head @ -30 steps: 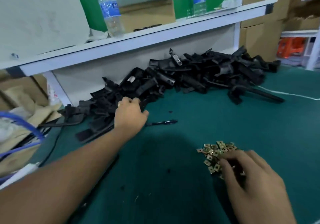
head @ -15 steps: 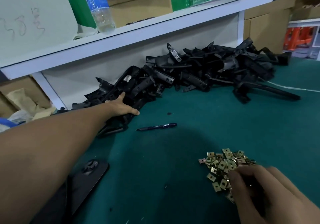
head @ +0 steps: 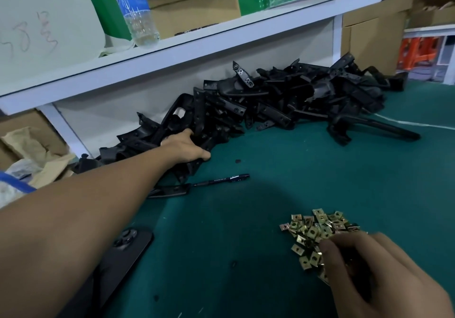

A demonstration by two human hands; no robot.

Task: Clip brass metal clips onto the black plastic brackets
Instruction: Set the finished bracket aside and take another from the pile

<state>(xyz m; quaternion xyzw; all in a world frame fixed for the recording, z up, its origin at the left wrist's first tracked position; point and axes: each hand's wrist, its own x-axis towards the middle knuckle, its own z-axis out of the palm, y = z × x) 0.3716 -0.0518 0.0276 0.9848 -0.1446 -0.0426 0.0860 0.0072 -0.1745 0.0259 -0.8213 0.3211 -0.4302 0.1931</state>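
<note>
Our left hand (head: 186, 146) is reaching far across the green mat (head: 295, 182), its fingers curling around a black bracket (head: 197, 162) at the near left edge of the bracket pile (head: 283, 98), thumb on the near side; we are judging this a grip just taking hold, not a lift. Our right hand (head: 364, 268) is hovering at the near right over the brass clips (head: 312, 234), fingers bent down into the heap, but whether they are pinching a clip we cannot tell, since the knuckles are hiding the fingertips. To do this step well, we are thinking the left hand should be drawing one bracket free without dragging its tangled neighbours, while the right is isolating a single clip, its open side turned toward the bracket's edge. The brackets are looking long, matte and angular, with small mounting holes, heaped against the white back panel (head: 123, 111) under the shelf (head: 221, 44) and trailing from far right to the left. The clips are small folded brass squares, each with a centre hole, lying loosely scattered. A black pen (head: 221, 179) is lying between the two heaps, near the gripped bracket, and a water bottle (head: 134, 10) is standing on the shelf above.
</note>
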